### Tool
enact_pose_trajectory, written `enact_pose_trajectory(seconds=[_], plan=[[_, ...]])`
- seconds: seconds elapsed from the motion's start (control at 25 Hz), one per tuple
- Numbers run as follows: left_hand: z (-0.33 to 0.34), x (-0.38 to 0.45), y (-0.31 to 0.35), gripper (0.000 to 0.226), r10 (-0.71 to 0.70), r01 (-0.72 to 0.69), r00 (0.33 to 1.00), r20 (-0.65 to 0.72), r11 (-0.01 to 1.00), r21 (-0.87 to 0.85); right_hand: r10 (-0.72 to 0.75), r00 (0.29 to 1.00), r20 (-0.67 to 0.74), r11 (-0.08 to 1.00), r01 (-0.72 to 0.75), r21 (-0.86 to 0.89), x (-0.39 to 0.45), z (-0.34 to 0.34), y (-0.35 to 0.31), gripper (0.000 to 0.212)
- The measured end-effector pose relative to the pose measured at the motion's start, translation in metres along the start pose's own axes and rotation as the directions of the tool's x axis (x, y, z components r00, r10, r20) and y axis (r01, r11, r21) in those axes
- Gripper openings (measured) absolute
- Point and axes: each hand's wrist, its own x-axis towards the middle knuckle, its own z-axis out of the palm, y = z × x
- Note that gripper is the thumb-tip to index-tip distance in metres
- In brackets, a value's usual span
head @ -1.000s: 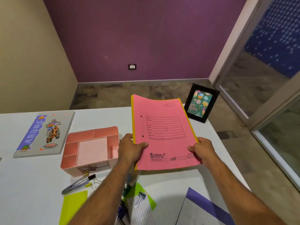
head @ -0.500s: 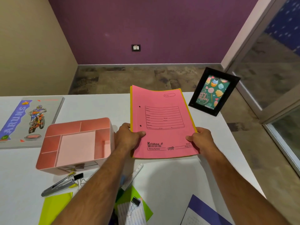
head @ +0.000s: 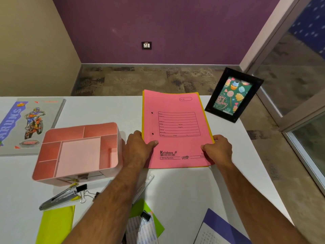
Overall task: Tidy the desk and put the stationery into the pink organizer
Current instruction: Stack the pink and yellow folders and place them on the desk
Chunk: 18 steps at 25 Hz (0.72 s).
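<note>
Both hands grip a pink file folder (head: 177, 129) at its near corners. Left hand (head: 139, 148) closed on the near-left edge, thumb on top of the cover, fingers under and out of sight. Right hand (head: 218, 148) closed on the near-right edge, thumb and fingertips pinching the cover. A yellow folder (head: 206, 120) sits directly beneath the pink one; only its edges show along the left, right and near sides. Cannot tell whether the stack lies flat on the white surface (head: 175, 191) or is slightly raised; its far edge reaches the far edge of the surface.

Pink organizer (head: 79, 152) stands just left of the left hand, upright, all visible compartments empty. Near side of it, on the surface: a metal stapler (head: 59, 199) touching a black binder clip (head: 82, 189). A lime-green sheet (head: 56, 224) lies nearer still. A clear ruler (head: 146, 182) shows partly from under the left forearm. Between the forearms: another green sheet (head: 156, 224), lined paper and a second binder clip (head: 144, 217).

Far left: a notebook (head: 29, 125) with a motorbike rider on the cover, flat. Far right corner: a black picture frame (head: 232, 95), propped upright, just beside the folders, not touching. Near right: a purple-edged pad (head: 221, 224), partly cut off.
</note>
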Motion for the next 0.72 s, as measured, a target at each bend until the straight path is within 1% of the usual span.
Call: enact_pose_trajectory(seconds=[0.08, 0.16, 0.24, 0.36, 0.44, 0.6, 0.72], plan=[[0.000, -0.004, -0.001, 0.057, 0.037, -0.034, 0.999, -0.029, 0.994, 0.106, -0.021, 1.000, -0.011, 0.994, 0.020, -0.111, -0.003, 0.002, 0.001, 0.020], [0.000, -0.007, -0.001, 0.059, 0.050, -0.044, 0.998, -0.042, 0.988, 0.151, -0.026, 0.999, -0.023, 0.975, 0.020, -0.223, -0.006, 0.002, 0.001, 0.028], [0.001, -0.010, -0.001, 0.062, 0.056, -0.049, 0.998, -0.034, 0.983, 0.174, -0.028, 0.999, -0.030, 0.959, 0.019, -0.283, -0.010, 0.001, 0.000, 0.034], [-0.003, -0.018, 0.000, 0.067, 0.091, -0.082, 0.995, -0.030, 0.975, 0.209, -0.030, 0.998, -0.061, 0.967, 0.014, -0.253, -0.018, -0.004, 0.002, 0.052], [-0.007, -0.024, 0.003, 0.067, 0.124, -0.113, 0.991, -0.042, 0.974, 0.197, -0.037, 0.995, -0.089, 0.977, 0.017, -0.213, -0.024, -0.012, 0.002, 0.059], [-0.013, -0.049, 0.013, 0.068, 0.214, -0.209, 0.976, -0.035, 0.971, 0.114, -0.050, 0.993, -0.110, 0.988, 0.033, -0.152, -0.044, -0.029, 0.004, 0.060], [-0.020, -0.073, 0.020, 0.067, 0.259, -0.258, 0.966, -0.011, 0.966, 0.010, -0.073, 0.992, -0.105, 0.991, 0.060, -0.120, -0.066, -0.041, 0.010, 0.061]])
